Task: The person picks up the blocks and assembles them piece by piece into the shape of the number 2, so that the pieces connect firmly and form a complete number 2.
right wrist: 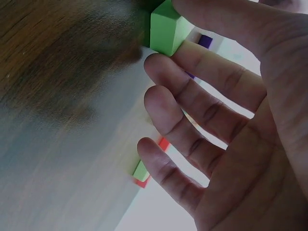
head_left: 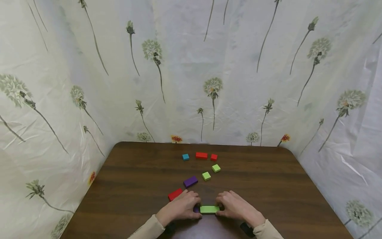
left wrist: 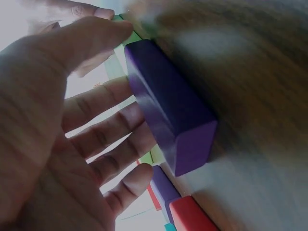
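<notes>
Long green block (head_left: 209,209) in grip of right hand (head_left: 235,204), purple block (left wrist: 168,91) in left hand (head_left: 183,205), 7 blocks (head_left: 206,176) beyond

Here's the table (head_left: 134,179), dark brown wood grain, far corners rounded, and blocks all down its middle! Towards the far edge, a small blue block (head_left: 185,157), then a longer red block (head_left: 201,155), then a small red block (head_left: 214,157), a loose row. Coming nearer, two small green blocks, the farther one (head_left: 216,168) and the nearer one (head_left: 206,176), set apart on a slant. Left of them, a purple block (head_left: 190,182), with a partly covered red block (head_left: 174,194) nearer still. And closest, a long green block (head_left: 209,209), end-on to a second purple block (left wrist: 168,96), mostly hidden from above!
</notes>
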`<state>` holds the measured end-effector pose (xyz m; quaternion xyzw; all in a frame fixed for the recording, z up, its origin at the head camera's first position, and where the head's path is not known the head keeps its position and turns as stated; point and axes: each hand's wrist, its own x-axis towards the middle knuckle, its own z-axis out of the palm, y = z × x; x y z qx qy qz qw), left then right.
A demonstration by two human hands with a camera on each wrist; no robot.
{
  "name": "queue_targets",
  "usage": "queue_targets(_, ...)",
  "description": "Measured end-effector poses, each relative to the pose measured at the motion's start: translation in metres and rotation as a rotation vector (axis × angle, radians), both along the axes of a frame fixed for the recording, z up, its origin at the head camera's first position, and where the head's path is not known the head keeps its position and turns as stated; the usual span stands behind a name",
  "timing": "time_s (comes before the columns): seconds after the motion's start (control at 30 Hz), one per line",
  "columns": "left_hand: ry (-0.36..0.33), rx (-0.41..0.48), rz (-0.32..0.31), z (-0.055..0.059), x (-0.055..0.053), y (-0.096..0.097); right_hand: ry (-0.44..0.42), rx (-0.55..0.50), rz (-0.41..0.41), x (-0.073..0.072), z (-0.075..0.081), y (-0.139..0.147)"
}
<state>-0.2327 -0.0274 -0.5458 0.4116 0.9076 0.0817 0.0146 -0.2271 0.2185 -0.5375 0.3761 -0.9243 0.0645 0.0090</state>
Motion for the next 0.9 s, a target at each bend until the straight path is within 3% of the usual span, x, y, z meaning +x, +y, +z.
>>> queue_targets(0.27,0.020,0.000,-0.028,-0.0027,-0.0007,-0.0029,0.007,-0.003,-0.001,0.0013,-0.0037,0.0001)
queue_targets(0.5,-0.026,0.029,-0.045,-0.0046,-0.0010,-0.0046,0.025,-0.007,0.012,0.0020,-0.0037,-0.0018)
queue_targets(0.9,-0.023,0.042,-0.067,-0.0053,-0.0015,-0.0051,0.040,0.009,0.028,0.0021,-0.0003,-0.0074)
